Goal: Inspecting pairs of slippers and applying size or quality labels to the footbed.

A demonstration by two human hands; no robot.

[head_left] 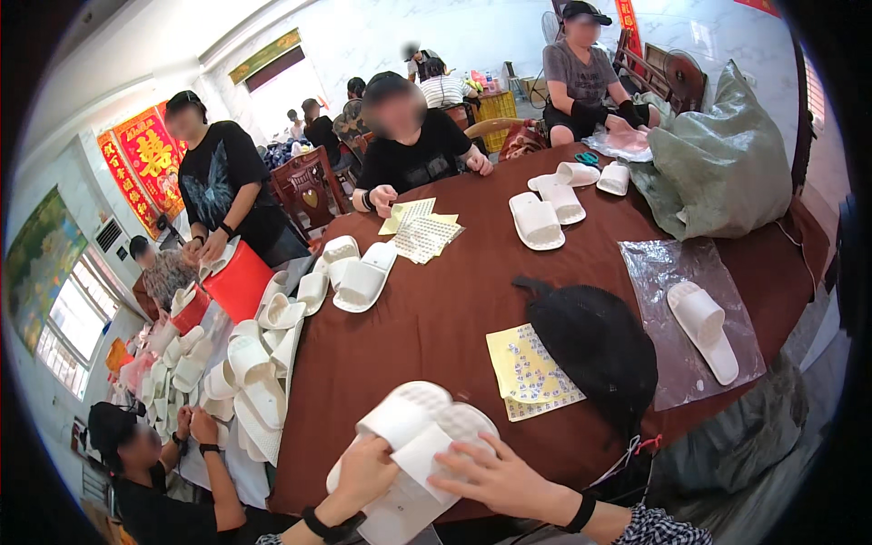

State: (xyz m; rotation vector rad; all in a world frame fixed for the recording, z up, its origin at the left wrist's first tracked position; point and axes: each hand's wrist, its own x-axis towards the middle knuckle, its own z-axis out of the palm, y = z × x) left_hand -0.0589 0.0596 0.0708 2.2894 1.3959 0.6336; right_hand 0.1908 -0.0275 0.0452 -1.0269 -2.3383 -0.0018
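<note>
A pair of white slide slippers (422, 436) lies overlapped at the near edge of the table, between my hands. My left hand (366, 468) is closed on the left slipper, fingers curled at its strap. My right hand (495, 479) grips the other slipper, its fingers spread over the strap and the side. Dark bands circle both of my wrists. Right of my hands lie yellow sticker sheets (527, 368) and a black cap-like cloth item (590, 354). A single white slipper (701, 329) rests on a clear plastic bag (649, 272) farther right.
A brown cloth covers the table (409, 336). More white slippers (363, 277) stand at its left and far right, beside yellow label sheets (422, 232). A green sack (727, 173) fills the far right corner. Co-workers sit and stand around, near a red bin (238, 282) and heaped slippers (259, 391).
</note>
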